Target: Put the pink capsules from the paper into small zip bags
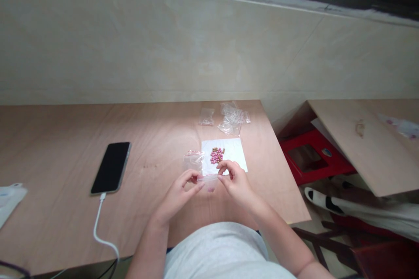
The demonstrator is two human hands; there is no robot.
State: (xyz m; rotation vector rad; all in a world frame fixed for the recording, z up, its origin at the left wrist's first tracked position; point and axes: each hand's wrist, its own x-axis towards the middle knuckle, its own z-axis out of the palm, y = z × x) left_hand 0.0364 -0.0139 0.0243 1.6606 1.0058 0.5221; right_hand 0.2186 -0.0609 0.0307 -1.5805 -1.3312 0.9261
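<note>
A small clear zip bag [208, 179] hangs between my hands near the front of the desk, with some pink pills [211, 189] low inside it. My left hand [178, 192] pinches the bag's left upper corner; my right hand [237, 184] grips the right end of its zip edge. Just beyond lies a white paper sheet [236, 151] bearing a heap of round pink pills [215, 156] and several brown capsules [215, 149]. Another clear zip bag [192, 161] lies flat left of the sheet, partly behind my left fingers.
More clear bags [231, 118] are piled at the back of the desk [157, 139], beside a single small bag [206, 116]. A phone [111, 168] with a white cable [96, 226] lies left. Right of the desk are a red box [310, 157] and a person's leg [363, 211].
</note>
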